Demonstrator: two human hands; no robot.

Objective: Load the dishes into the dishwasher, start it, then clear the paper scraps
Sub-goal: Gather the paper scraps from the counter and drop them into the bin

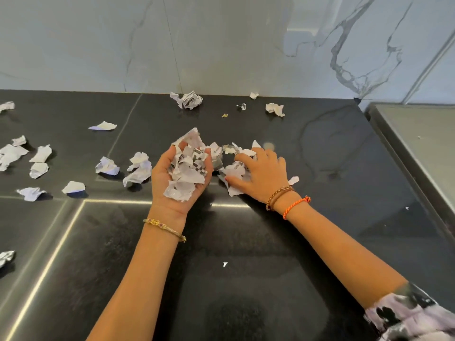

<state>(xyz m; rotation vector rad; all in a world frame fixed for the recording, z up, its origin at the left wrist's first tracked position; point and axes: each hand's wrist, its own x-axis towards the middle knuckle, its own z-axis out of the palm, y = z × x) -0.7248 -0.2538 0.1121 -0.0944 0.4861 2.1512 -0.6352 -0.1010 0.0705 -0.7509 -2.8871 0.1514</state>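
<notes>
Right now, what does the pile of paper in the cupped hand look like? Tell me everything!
The pile of paper is a loose heap of crumpled, torn scraps, mostly white, a few with dark checkered print. It lies in the palm of the left hand, which faces up with its fingers curled around the heap. One pointed scrap sticks up at the far side, and others hang over the palm's near edge. The hand is above the black counter.
</notes>
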